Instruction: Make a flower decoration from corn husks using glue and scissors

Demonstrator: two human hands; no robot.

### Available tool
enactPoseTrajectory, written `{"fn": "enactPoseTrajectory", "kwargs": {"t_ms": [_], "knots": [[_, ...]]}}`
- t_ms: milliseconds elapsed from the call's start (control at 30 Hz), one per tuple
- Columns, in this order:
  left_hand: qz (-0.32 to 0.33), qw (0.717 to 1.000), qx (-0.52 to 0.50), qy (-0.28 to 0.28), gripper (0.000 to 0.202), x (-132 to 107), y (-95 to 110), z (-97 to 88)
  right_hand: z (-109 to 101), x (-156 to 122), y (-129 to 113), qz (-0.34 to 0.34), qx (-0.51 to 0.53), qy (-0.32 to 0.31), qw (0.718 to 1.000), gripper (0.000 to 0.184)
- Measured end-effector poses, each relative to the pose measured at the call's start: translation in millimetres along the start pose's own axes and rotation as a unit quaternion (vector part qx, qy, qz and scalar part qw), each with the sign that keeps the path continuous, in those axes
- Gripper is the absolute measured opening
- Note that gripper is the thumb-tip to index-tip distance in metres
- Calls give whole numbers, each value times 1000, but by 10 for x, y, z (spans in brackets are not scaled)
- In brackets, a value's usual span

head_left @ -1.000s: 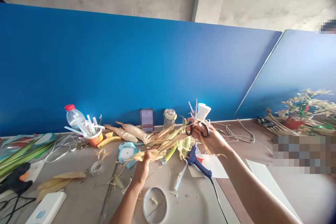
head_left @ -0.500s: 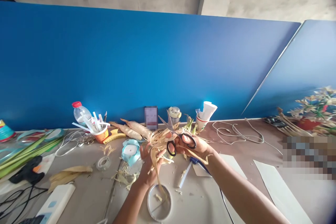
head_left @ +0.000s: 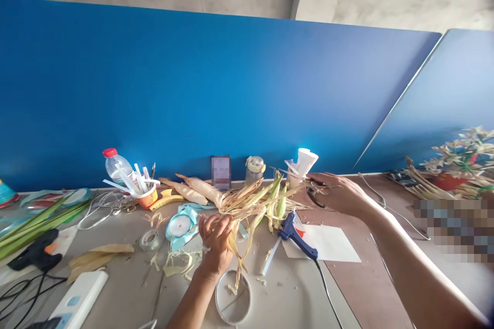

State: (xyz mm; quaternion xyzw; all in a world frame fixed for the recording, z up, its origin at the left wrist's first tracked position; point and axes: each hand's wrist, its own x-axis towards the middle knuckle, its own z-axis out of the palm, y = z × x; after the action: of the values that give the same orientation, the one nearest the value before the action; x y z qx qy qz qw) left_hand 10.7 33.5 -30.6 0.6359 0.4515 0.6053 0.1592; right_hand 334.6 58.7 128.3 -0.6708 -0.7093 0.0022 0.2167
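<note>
My left hand [head_left: 214,242] is closed on a few dry corn husk strips [head_left: 233,247] that hang down over a round wire-rimmed ring [head_left: 217,302] on the table. The strips come from a pile of corn husks [head_left: 250,199] lying just behind that hand. My right hand [head_left: 341,194] is out to the right, near a paper cup [head_left: 296,179] of white rolls. It grips black-handled scissors [head_left: 313,198], whose blades point left toward the cup. A blue glue gun [head_left: 295,235] lies between the two hands on a white sheet [head_left: 332,247].
A blue partition stands along the back of the table. On the left are a water bottle [head_left: 113,162], an orange cup of sticks [head_left: 145,196], a ribbon spool [head_left: 179,226], a tape roll [head_left: 150,239], green leaves [head_left: 34,221] and a black glue gun [head_left: 33,254]. A husk craft in a red pot [head_left: 447,181] sits far right.
My right hand has carried the scissors from the husks out to the right, beside the paper cup. My left hand stays on the husk strips, which now hang lower.
</note>
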Motion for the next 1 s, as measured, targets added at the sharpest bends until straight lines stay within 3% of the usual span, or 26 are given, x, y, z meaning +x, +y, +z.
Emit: {"fn": "enactPoseTrajectory", "kwargs": {"t_ms": [67, 133, 233, 300, 333, 433, 500, 567, 667, 767, 867, 1000], "knots": [[-40, 999, -36, 10, 9, 5, 12, -9, 5, 34, 110, 25, -53, 38, 998, 43], [-59, 997, -42, 17, 7, 14, 11, -34, -36, 66, 264, 85, -21, 76, 993, 43], [-48, 998, -29, 15, 12, 16, -28, -70, -148, 65, 433, 176, 114, 210, 955, 43], [-23, 1000, -14, -8, 17, 4, -67, -67, -180, 12, 355, 154, 219, 295, 917, 49], [-12, 1000, -9, -22, 20, -5, -83, -57, -162, -31, 237, 110, 254, 280, 919, 49], [-11, 999, -22, -43, 25, -40, -103, -17, 35, -184, -341, -71, 212, 109, 969, 37], [-39, 997, -55, -38, 23, -60, -88, -7, 220, -273, -742, -236, 112, -1, 965, 37], [-53, 995, -71, -33, 22, -76, -62, -19, 371, -341, -1013, -301, 26, -76, 950, 40], [5, 998, -19, -53, 29, -86, -32, -48, 496, -401, -1136, -305, -44, -134, 942, 37], [102, 989, 66, -81, 37, -86, -18, -56, 579, -401, -1077, -287, -74, -141, 945, 33], [178, 964, 180, -82, 43, -91, 11, -38, 678, -326, -969, -250, -82, -109, 959, 32], [207, 942, 264, -8, 38, -102, 61, -11, 747, -89, -815, -127, -17, 1, 992, 35]]}}
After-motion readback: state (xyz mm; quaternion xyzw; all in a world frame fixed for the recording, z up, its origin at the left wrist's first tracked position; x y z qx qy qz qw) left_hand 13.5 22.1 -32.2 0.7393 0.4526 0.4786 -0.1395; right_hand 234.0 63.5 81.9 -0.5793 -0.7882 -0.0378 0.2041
